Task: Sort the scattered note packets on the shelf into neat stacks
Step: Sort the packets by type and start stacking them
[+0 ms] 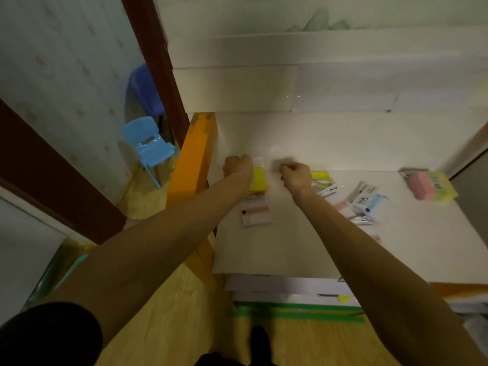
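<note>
Several note packets (369, 202); white shelf (303, 249)

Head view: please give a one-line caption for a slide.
Left hand on a yellow note packet, right hand curled beside it, more packets scattered on the white shelf.

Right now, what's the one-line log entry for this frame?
left hand: on yellow packet | right hand: curled, hold unclear | loose packets: unsorted | shelf
</note>
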